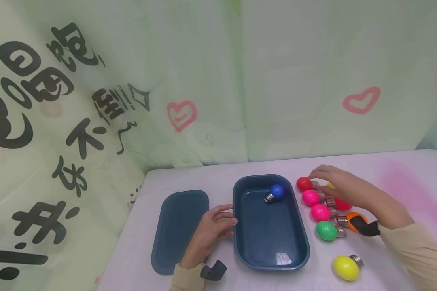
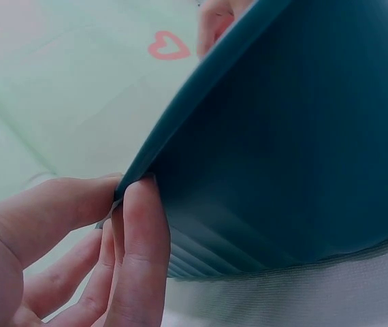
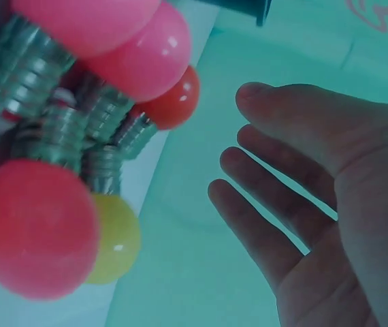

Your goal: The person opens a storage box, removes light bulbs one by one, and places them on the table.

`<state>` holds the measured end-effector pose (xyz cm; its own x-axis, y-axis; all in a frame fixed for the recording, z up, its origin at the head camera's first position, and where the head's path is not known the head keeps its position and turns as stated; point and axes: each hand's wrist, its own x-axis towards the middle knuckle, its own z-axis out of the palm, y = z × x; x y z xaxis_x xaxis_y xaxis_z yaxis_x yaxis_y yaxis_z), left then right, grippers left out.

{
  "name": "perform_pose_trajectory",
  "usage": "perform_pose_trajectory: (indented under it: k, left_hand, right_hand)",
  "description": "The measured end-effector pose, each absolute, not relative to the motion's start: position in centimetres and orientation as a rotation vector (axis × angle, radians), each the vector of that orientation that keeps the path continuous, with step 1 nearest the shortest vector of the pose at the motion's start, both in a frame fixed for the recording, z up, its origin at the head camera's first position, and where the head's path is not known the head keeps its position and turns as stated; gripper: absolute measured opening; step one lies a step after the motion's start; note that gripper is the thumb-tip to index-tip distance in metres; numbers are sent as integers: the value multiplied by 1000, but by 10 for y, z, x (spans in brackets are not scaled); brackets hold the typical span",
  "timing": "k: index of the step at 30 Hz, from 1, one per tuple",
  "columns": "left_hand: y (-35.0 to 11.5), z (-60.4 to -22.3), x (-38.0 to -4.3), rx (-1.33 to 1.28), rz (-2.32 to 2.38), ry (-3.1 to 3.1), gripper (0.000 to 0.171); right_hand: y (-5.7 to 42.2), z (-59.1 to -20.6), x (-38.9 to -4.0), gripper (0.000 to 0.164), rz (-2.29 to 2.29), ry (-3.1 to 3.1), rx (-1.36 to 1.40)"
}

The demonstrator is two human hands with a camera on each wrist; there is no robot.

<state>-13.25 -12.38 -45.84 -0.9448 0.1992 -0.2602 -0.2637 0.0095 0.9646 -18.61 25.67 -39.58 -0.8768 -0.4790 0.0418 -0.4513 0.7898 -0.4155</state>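
My left hand (image 1: 212, 228) pinches the left rim of a dark blue tray (image 1: 271, 242); in the left wrist view its thumb and fingers meet at the tray's edge. Inside the tray lies a blue bulb (image 1: 277, 191) with a metal screw base. Over the far end of a group of bulbs, my right hand (image 1: 344, 188) holds nothing, its fingers spread apart from them in the right wrist view. Nearest to it are a red bulb (image 1: 304, 184), a pink bulb (image 1: 310, 197) and a yellow bulb (image 3: 118, 238), which the hand mostly hides in the head view.
A flat dark blue lid (image 1: 180, 230) lies left of the tray. Right of the tray are another pink bulb (image 1: 320, 212), a green bulb (image 1: 326, 230) and an orange bulb (image 1: 357, 220). A yellow bulb (image 1: 346, 268) lies nearer the front. A printed curtain (image 1: 276, 101) hangs behind the table.
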Motion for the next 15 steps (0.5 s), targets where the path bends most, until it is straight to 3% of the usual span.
perform_pose_trajectory:
  k: [7, 15]
  left_hand:
    - [-124, -459, -133, -83, 2000, 1978, 50]
    - [-123, -459, -133, -88, 1991, 1989, 51]
  right_hand:
    - [235, -390, -184, 36, -655, 2903, -847]
    - [213, -389, -183, 41, -629, 2898, -899]
